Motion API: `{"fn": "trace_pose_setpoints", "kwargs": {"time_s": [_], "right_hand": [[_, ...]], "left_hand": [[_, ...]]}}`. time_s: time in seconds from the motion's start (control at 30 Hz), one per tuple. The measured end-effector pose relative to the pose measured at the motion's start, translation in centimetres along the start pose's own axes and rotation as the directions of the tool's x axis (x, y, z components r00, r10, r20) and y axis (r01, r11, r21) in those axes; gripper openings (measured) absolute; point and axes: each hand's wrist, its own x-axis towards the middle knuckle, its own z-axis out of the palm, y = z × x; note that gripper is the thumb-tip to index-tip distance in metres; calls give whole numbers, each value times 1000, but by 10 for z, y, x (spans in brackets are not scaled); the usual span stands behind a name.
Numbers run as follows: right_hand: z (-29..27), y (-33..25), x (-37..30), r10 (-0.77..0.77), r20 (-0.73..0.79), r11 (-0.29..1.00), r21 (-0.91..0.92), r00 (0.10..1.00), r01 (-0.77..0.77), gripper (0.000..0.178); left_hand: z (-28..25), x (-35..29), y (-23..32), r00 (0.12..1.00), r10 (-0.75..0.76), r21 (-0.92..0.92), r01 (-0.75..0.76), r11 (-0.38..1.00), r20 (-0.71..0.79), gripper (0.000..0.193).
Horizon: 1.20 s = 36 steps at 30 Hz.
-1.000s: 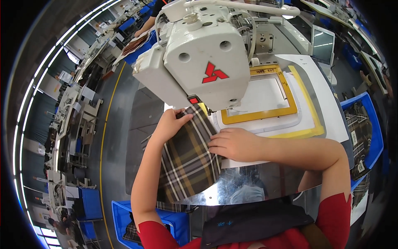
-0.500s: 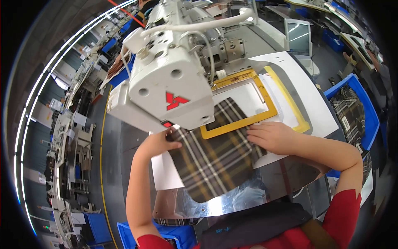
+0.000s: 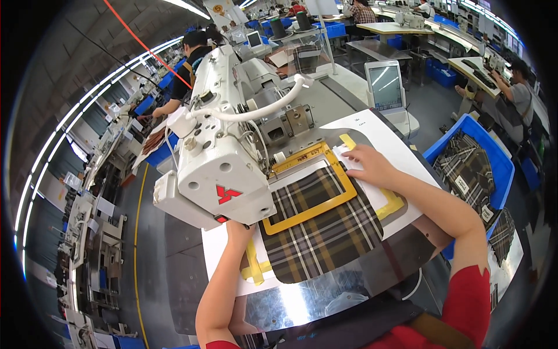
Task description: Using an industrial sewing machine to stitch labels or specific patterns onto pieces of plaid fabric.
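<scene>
A dark plaid fabric piece (image 3: 319, 247) with white and mustard lines lies flat under the sewing machine. Over its upper part sits a yellow rectangular frame (image 3: 311, 218). My right hand (image 3: 370, 166) is beside the frame's right edge, on or just above the white sheet (image 3: 365, 189), its fingers spread and holding nothing visible. My left hand (image 3: 237, 232) reaches along the fabric's left side, beneath the machine head (image 3: 224, 168). The head hides its fingers, so whatever they touch is out of sight.
Yellow tape strips (image 3: 254, 264) mark the white sheet. To the right, a blue bin (image 3: 503, 168) holds more plaid pieces. A control screen (image 3: 385, 87) stands behind the work surface. Co-workers sit or stand at other tables; a person in black (image 3: 195, 55) is behind the machine.
The fabric has gone farther under the yellow frame and now fills its opening. My right hand moved off the fabric to the frame's right side; my left hand slid under the machine head. The view shifted.
</scene>
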Motion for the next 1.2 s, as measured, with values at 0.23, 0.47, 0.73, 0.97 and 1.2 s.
{"fn": "trace_pose_setpoints", "kwargs": {"time_s": [0.23,0.47,0.73,0.97,1.2], "right_hand": [[48,28,61,109,-12,994,2,994,-109,15],[47,49,71,115,40,988,95,993,-118,19],[49,46,74,-4,61,999,-36,998,6,14],[58,42,99,186,-31,975,127,982,-181,21],[-1,-18,-21,143,-29,958,256,989,-131,25]], "left_hand": [[1,54,9,998,12,59,-8,998,-67,31],[-1,60,12,992,-114,-7,114,993,-45,30],[-11,47,14,960,-278,-81,277,957,-3,29],[-22,35,15,905,-425,-104,426,899,32,28],[-46,-20,62,845,-535,-74,534,842,8,26]]}}
